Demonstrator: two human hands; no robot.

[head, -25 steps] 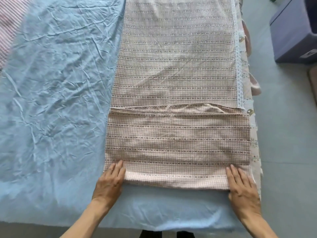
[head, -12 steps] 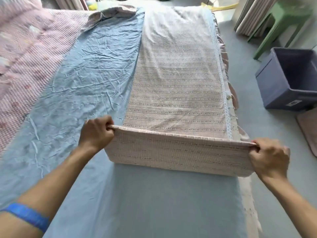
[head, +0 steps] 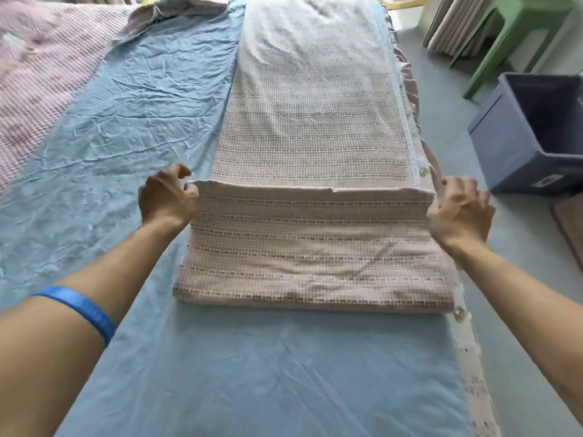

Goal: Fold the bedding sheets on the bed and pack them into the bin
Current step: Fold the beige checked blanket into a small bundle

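At the far left a pink textured blanket (head: 34,89) covers the bed's left side, its edge lying over a wrinkled blue sheet (head: 126,121) that spreads across the middle of the bed and runs on under the person's arms. A blue wristband (head: 85,305) circles the left forearm.

The left hand (head: 168,200) is curled, thumb and fingers pinching the far left corner of the folded part of the pink checked sheet (head: 309,247). That sheet lies as a long strip along the right half of the bed, on top of the blue sheet; its near end is folded over onto itself into a thick flat stack, whose far edge runs straight between the two hands. The stack's near fold rests flat on the blue sheet, closer to the person than either hand. Beyond the hands the strip stretches on, single and flat, toward the far end of the bed.

The right hand (head: 459,209) is at the stack's far right corner, fingers bent, though motion blur hides whether it grips the cloth or only touches it. A lace-trimmed edge with buttons (head: 459,316) runs along the sheet's right side.

On the floor to the right, well apart from the bed, stands an open blue bin (head: 517,146), with a green stool (head: 504,36) behind it.
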